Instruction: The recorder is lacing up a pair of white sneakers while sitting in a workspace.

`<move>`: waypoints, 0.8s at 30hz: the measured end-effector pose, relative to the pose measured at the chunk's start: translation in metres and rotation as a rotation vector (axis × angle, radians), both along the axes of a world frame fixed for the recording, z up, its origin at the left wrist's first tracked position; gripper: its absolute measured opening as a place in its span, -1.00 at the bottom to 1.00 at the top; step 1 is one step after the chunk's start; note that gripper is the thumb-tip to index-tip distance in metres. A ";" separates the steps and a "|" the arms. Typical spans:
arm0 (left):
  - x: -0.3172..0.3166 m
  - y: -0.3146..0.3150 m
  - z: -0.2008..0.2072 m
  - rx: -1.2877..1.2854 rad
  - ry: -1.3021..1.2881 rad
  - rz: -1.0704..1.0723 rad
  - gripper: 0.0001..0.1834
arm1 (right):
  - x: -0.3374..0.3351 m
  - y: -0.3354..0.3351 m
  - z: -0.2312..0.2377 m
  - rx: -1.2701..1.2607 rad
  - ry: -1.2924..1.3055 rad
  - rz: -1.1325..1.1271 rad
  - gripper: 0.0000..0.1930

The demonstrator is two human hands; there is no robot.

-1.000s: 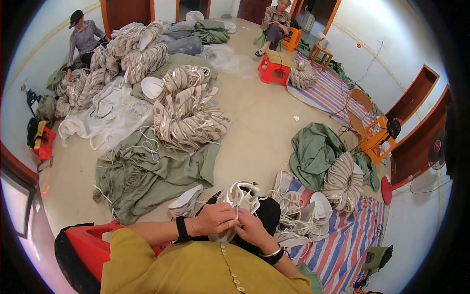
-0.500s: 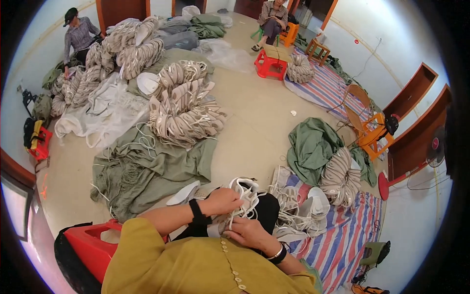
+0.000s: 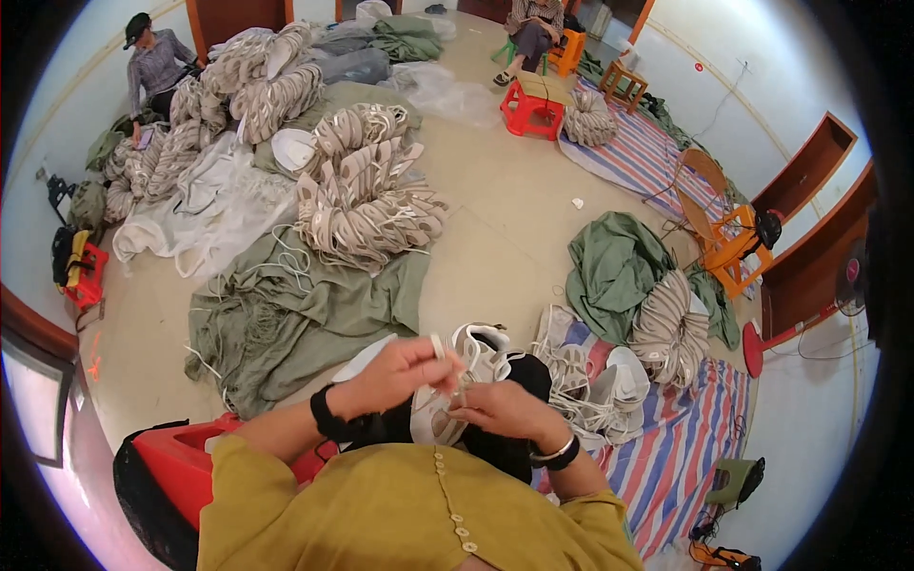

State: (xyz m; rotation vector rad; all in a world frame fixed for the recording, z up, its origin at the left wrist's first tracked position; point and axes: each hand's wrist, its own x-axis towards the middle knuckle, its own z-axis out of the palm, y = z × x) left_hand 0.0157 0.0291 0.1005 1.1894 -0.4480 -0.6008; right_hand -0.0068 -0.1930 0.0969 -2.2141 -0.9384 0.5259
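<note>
On my lap, against dark trousers, lies a white and beige shoe upper (image 3: 486, 354) with its collar pointing away from me. My left hand (image 3: 400, 373) is raised just above it, its fingers pinched round a pale shoelace (image 3: 436, 344) whose end sticks up past them. Close by, my right hand (image 3: 512, 411) has its fingers closed low over the upper, near the left fingertips. What the right fingers grip is too small to make out. A paler grey-white shoe part (image 3: 428, 415) shows beneath the hands.
To the right, loose shoe uppers (image 3: 614, 390) and a bundled ring of uppers (image 3: 669, 328) lie by a striped sheet (image 3: 681, 447). Ahead left are piled bundles (image 3: 367, 224) and green cloth (image 3: 314, 309). A red stool (image 3: 181, 462) is beside me. Two people (image 3: 162, 62) sit farther off.
My left hand has lifted off the upper and moved slightly left, drawing the lace up. My right hand has shifted up and right. The whole view has tilted a little.
</note>
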 end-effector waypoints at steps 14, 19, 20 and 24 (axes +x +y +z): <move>-0.011 -0.029 -0.088 0.650 -0.490 -0.029 -0.78 | -0.029 -0.065 -0.069 0.016 -0.346 -0.920 -0.36; -0.002 -0.034 -0.093 0.709 -0.337 0.083 -0.70 | -0.043 -0.043 -0.071 -0.167 -0.567 -0.509 -0.65; 0.000 -0.037 -0.096 0.710 -0.409 0.104 -0.71 | -0.045 -0.046 -0.076 -0.150 -0.573 -0.527 -0.77; 0.013 -0.042 -0.114 0.634 -0.242 0.143 -0.77 | -0.027 -0.056 -0.079 0.013 -0.494 -0.726 -0.92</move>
